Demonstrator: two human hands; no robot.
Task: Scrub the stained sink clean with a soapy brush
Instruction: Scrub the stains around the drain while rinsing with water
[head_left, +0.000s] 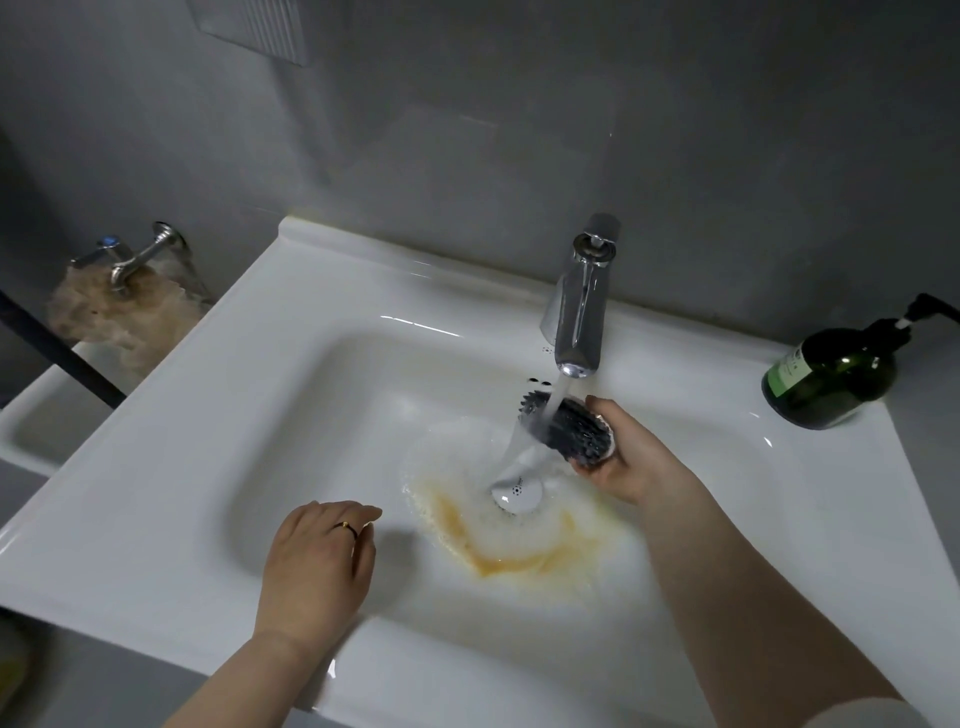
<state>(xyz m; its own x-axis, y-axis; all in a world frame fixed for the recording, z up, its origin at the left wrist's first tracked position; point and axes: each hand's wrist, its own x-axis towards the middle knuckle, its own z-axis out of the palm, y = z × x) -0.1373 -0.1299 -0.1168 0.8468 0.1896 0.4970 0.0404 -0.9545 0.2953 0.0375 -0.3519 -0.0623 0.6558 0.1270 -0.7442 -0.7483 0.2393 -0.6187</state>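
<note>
At the far left, a metal wall tap with a blue cap sticks out above a crumpled, brownish bundle; what the bundle is made of cannot be told. Beside it begins the white sink, seen from above. The left hand hovers over the front left part of the basin, back upward, fingers loosely bent and holding nothing, with a thin ring on one finger. To its right an orange-brown stain curves across the basin floor around the front of the white drain plug. Above the plug stands a chrome faucet, and a stream of water runs from its spout. The brush, with dark bristles turned up, sits right under that stream. The right hand cups it from below, with fingers curled round its body. At the far right, a dark green pump bottle stands on the sink's ledge.
</note>
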